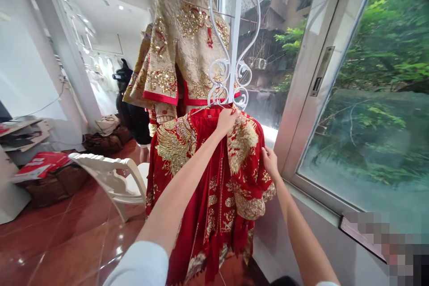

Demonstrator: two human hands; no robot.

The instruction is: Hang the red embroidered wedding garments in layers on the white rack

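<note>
A red jacket (197, 156) with gold embroidery hangs from a hanger in front of a white scrolled metal rack (237, 35). At its collar, my left hand (228, 119) is closed on the edge of the front panel near the neck. My right hand (270, 161) grips the outer side of the jacket's sleeve, on the window side; its fingertips are partly hidden by the cloth. Behind the rack's post hangs a cream jacket (197, 44) with gold sequins and red trim, above and behind the red one.
A white chair (110, 178) stands on the red tiled floor at left. Brown bags (103, 140) lie farther back. A person in black (129, 103) stands beyond the garments. At right, the window frame (308, 80) and low wall come close to my right arm.
</note>
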